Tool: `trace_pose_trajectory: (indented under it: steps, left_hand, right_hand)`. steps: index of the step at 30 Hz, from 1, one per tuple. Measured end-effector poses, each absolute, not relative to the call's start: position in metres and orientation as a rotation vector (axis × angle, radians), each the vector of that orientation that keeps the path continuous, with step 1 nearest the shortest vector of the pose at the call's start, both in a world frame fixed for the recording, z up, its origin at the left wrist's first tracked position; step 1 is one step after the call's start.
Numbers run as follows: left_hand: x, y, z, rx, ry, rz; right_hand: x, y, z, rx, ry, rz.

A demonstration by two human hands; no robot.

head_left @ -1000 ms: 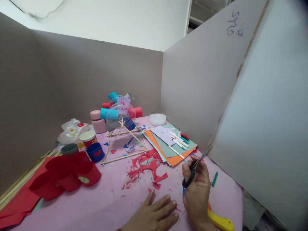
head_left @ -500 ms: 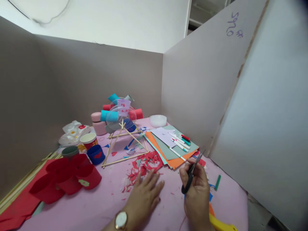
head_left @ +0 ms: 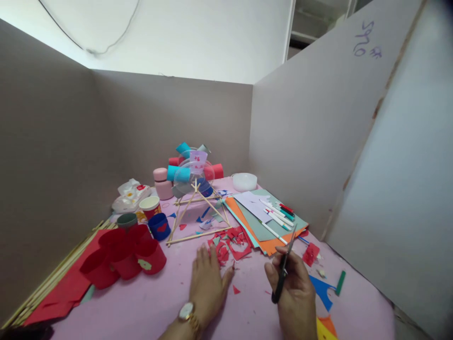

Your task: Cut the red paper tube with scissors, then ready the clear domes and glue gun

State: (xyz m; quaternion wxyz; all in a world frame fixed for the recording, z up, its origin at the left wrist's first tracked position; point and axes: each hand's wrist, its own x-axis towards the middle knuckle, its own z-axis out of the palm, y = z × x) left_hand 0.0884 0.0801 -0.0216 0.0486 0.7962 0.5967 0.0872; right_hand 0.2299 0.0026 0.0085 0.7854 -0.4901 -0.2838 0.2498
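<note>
My left hand (head_left: 206, 282) lies flat on the pink tabletop, fingers stretched toward a heap of red paper scraps (head_left: 226, 248). A gold watch (head_left: 187, 311) circles that wrist. In my right hand (head_left: 295, 288) is a pair of black-handled scissors (head_left: 283, 271), its blades pointing up and away. Beyond the scraps stands a frame of wooden sticks (head_left: 198, 232), carrying a wheel of clear discs (head_left: 194, 178) with blue, red and lilac paper cups around it. To the right of the scraps lie stacked coloured paper sheets (head_left: 251, 226) with several markers (head_left: 279, 215) on top.
Several red cups (head_left: 125, 259) stand at left beside a blue cup (head_left: 159, 226) and a patterned paper cup (head_left: 150, 206). Behind are a pink bottle (head_left: 163, 184) and a white bowl (head_left: 244, 182). Blue paper (head_left: 322, 290) and a green piece (head_left: 340, 283) lie at right. Grey partitions (head_left: 170, 118) enclose the table.
My left hand has shifted left, and the scraps are gathered into a tighter heap away from me. The scissors have turned slightly in my right hand. The whole view has swung left.
</note>
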Motion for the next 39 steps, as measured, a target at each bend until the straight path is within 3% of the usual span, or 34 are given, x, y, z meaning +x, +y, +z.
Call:
trace_pose_trajectory:
  steps: [8,19,39]
  left_hand:
    - [0.096,0.066,-0.018,2.575,1.477,0.301]
    - [0.09,0.102,-0.008,2.436,1.813,0.458]
    - [0.087,0.083,-0.027,2.216,1.412,0.808]
  right_hand:
    - [0.239,0.01,-0.011,-1.084,-0.75,0.57]
    - [0.227,0.009,-0.005,-1.087,-0.713,0.461]
    - [0.215,0.016,-0.035,-1.241,-0.975,0.353]
